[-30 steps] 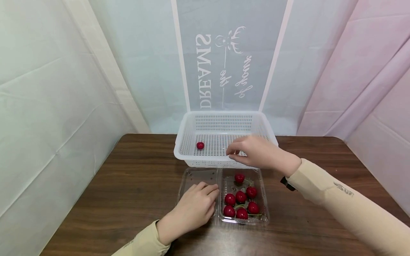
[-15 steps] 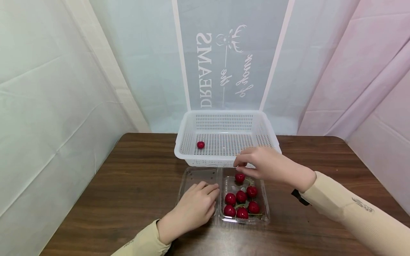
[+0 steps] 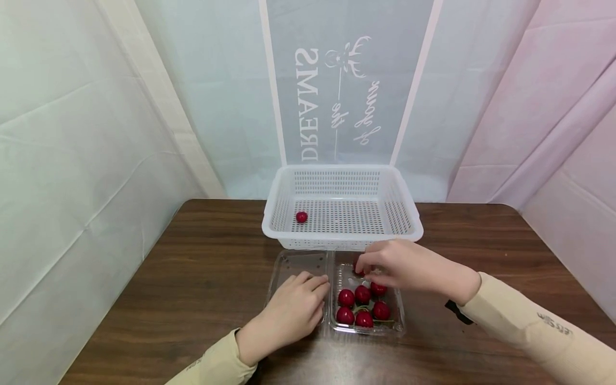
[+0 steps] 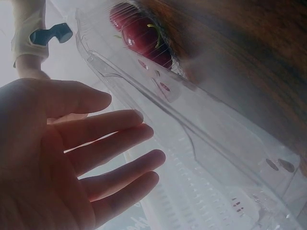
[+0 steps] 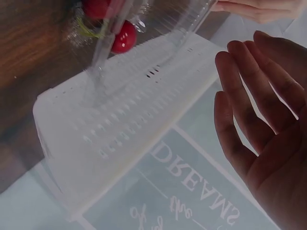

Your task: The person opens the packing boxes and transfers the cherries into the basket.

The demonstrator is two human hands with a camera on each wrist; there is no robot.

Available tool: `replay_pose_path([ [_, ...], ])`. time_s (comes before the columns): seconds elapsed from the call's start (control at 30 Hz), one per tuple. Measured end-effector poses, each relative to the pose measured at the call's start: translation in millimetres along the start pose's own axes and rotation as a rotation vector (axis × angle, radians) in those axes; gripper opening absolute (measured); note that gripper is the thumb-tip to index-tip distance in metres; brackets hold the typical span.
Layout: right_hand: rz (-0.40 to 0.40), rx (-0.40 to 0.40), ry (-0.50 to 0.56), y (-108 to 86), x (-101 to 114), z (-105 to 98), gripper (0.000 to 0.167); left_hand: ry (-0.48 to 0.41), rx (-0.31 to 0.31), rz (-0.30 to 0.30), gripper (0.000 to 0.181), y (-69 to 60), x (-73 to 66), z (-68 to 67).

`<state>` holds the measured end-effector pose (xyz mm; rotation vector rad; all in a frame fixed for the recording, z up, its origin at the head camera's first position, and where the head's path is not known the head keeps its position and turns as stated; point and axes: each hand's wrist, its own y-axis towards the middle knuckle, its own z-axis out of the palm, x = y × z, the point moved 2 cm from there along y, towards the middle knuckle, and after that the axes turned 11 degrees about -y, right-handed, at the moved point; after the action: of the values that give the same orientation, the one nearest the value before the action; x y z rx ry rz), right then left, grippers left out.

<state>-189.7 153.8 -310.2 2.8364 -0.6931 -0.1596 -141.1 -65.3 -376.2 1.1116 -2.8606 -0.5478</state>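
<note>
A person's right hand (image 3: 399,267), its fingers loosely bent and parted, reaches over a partly hidden cherry (image 3: 356,262) at the far end of a clear box (image 3: 340,275); contact cannot be told. Six more cherries (image 3: 362,294) lie nearer. The left hand (image 3: 293,308), fingers relaxed and apart, is over the lid (image 3: 300,262); beyond, a white basket (image 3: 343,236) holds a single cherry (image 3: 301,217).

It's tight for the right hand (image 3: 406,267) over the far end of the punnet (image 3: 341,275): basket wall (image 3: 317,244) just ahead, cherries (image 3: 362,294) crowding the near half, left hand (image 3: 291,307) over the lid (image 3: 300,262) leftward. Room opens upward, and rightward above the table (image 3: 452,235).
</note>
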Motion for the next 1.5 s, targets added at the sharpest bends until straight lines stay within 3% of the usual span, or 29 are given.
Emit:
replay_pose_path([
  [0.17, -0.014, 0.027, 0.005, -3.1, 2.4, 6.4, 0.017, 0.004, -0.007, 0.001, 0.027, -0.4, 0.5, 0.2],
  [0.83, 0.072, 0.246, 0.060, -20.4, 13.6, 27.1, 0.018, 0.009, -0.019, 0.008, 0.026, -1.2, 0.2, 0.1],
  [1.5, 0.097, 0.332, 0.004, -17.8, 18.8, 41.2, 0.030, 0.012, -0.016, 0.007, 0.027, -0.8, 0.2, -0.7],
])
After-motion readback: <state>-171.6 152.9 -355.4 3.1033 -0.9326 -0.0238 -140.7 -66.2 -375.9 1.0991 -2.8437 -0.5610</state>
